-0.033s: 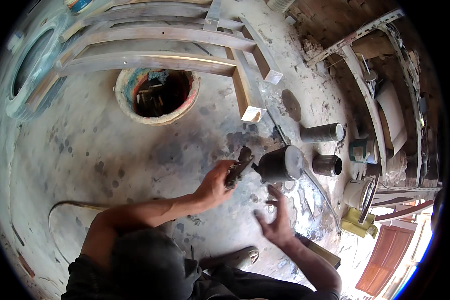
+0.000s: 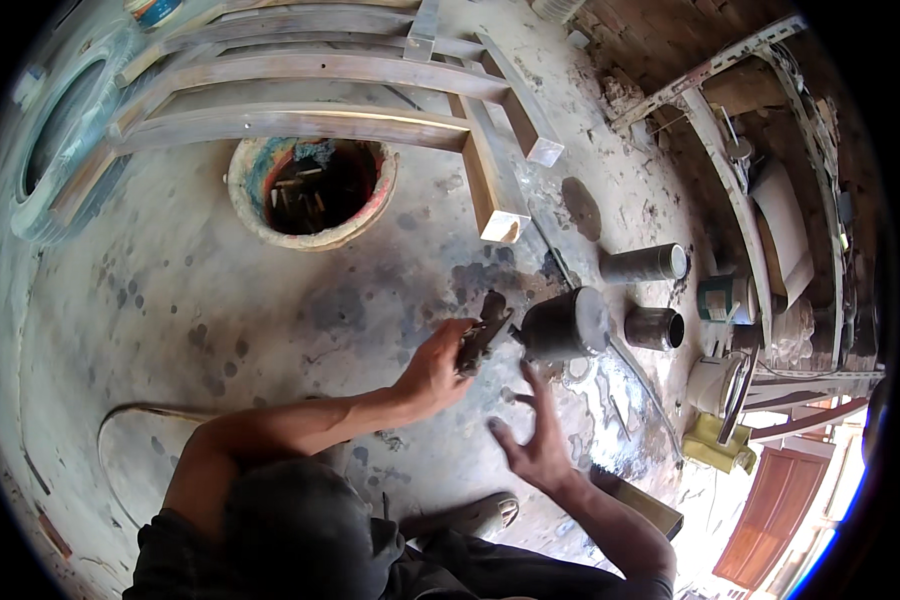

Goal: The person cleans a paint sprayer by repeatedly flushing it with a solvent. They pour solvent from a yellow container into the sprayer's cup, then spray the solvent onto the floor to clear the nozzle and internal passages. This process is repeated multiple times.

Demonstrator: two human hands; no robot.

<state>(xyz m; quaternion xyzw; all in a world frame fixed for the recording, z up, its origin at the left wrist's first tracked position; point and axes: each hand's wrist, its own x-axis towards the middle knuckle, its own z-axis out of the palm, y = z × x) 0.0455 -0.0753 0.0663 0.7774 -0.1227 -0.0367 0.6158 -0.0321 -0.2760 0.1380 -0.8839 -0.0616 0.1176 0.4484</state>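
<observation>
Left hand [image 2: 438, 368] is wrapped tight around one dark, greasy metal part [image 2: 482, 332], holding it just above the stained concrete floor [image 2: 220, 310]. Its tip sits right up against a dark metal cylinder [image 2: 562, 325] lying on its side; can't tell if they actually touch. Right hand [image 2: 535, 440] is wide open, fingers spread, holding nothing, hovering just below that cylinder.

Counting cylinders: three total. The dark one by the hands, a longer grey tube [image 2: 643, 264] up and to the right, and a short rusty sleeve [image 2: 654, 328] just beside the dark one.

Also one round paint-streaked pot [image 2: 310, 190] with sticks inside, one wooden frame [image 2: 370, 90] lying past it, one tyre [image 2: 60, 150] far left.
</observation>
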